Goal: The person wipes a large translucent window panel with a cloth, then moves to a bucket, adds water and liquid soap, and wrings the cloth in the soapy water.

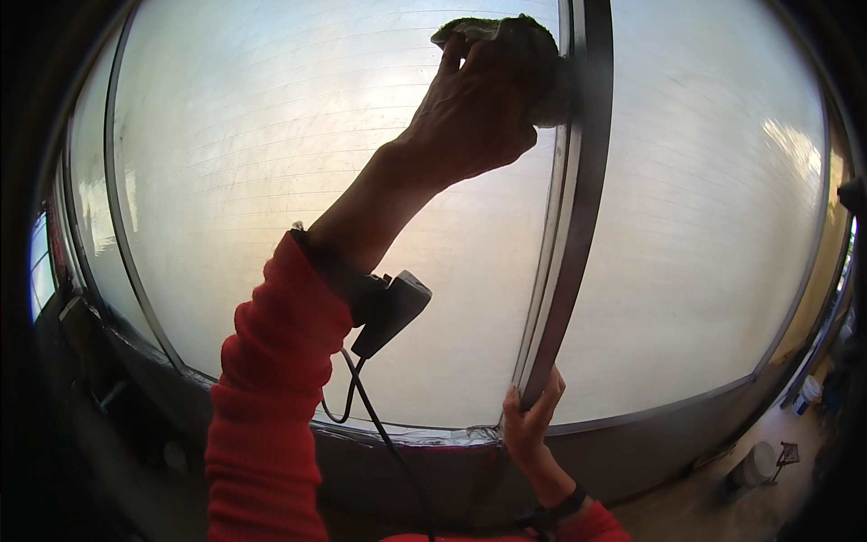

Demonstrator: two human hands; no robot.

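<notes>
My left hand (474,115) presses a crumpled dark green cloth or pad (542,47) against a translucent window pane (305,156), high up beside a vertical metal frame bar (588,149). The fingers are spread over the cloth, and part of it touches the bar's edge. Lower down, my right hand (532,420) grips the bottom of that same bar, thumb on its left side and fingers on its right. Faint horizontal lines and smears show on the left pane. A second pane (684,203) lies right of the bar.
A black device (393,315) is strapped at my left wrist, its cable (389,433) hanging downward. Crinkled foil-like material (467,435) lines the lower sill. On the floor at right stand a bucket (755,464), a small stand-like object (786,457) and a white tub (807,393).
</notes>
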